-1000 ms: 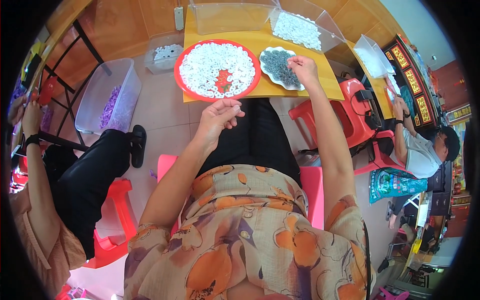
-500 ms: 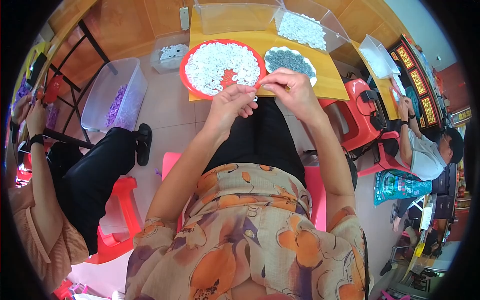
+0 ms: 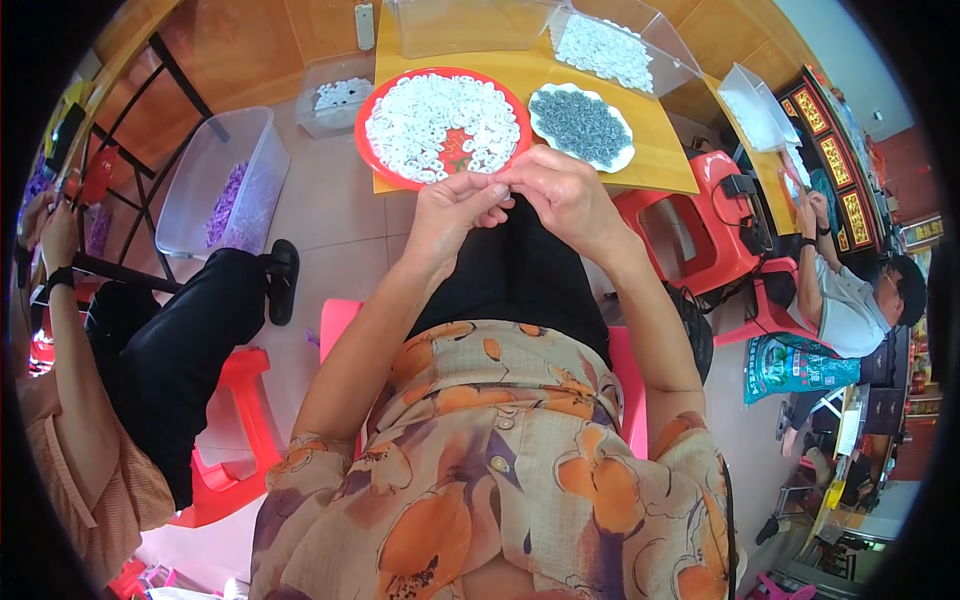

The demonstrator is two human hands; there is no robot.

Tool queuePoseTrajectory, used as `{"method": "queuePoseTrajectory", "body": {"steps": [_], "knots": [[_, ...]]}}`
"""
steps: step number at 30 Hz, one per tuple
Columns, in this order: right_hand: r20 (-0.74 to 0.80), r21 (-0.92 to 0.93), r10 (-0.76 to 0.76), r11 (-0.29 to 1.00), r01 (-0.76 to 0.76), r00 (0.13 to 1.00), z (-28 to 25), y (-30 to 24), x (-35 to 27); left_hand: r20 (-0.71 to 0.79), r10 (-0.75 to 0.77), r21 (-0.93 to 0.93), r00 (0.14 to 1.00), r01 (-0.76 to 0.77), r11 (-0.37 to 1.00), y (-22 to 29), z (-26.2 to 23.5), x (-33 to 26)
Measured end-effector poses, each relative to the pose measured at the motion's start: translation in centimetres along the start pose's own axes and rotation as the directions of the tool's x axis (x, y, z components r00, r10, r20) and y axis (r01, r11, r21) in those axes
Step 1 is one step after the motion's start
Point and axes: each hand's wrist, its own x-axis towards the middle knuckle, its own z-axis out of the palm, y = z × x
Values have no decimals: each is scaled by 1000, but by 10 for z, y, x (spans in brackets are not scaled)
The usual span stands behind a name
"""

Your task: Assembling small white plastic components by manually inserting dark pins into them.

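Observation:
Just in front of the table edge, my left hand (image 3: 450, 218) and my right hand (image 3: 572, 200) meet at their fingertips, both in a pinch. A small white oval piece shows only in part at my left fingertips; whatever my right fingers pinch is hidden. Beyond my left hand lies a round red tray (image 3: 364, 142) heaped with white oval pieces (image 3: 415, 118), its printed bottom showing near the front. To the right, beyond my right hand, a white scalloped plate (image 3: 626, 152) holds many small grey pieces (image 3: 582, 128).
Clear plastic bins stand at the back of the yellow table (image 3: 655, 165), one holding white pieces (image 3: 603, 52). On the floor at left sits a clear tub (image 3: 180, 215) with purple pieces. A seated person (image 3: 70, 240) works at left, another (image 3: 850, 300) at far right. Red stools (image 3: 690, 230) stand nearby.
My right hand has moved left, so its fingertips now meet those of my left hand. The white piece at my left fingers is more covered. The whole view has shifted slightly.

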Motion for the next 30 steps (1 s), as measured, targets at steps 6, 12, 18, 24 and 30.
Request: {"method": "queuePoseTrajectory", "body": {"steps": [6,12,18,24,30], "knots": [[5,241,202,950,-197,979,-1,-4,-4,-27,65,33,998,-65,997,1,-1,0],[120,458,483,749,-479,868,2,-10,-7,-27,95,30,995,-94,995,-1,2,-2],[175,524,578,630,-573,797,12,19,-22,-22,63,61,998,-62,996,-7,0,-1],[209,520,540,645,-560,815,19,13,-32,15,-54,30,998,54,998,-29,-19,11],[302,175,473,826,-536,827,41,44,-60,-16,-93,15,996,94,995,-36,-27,16]]}}
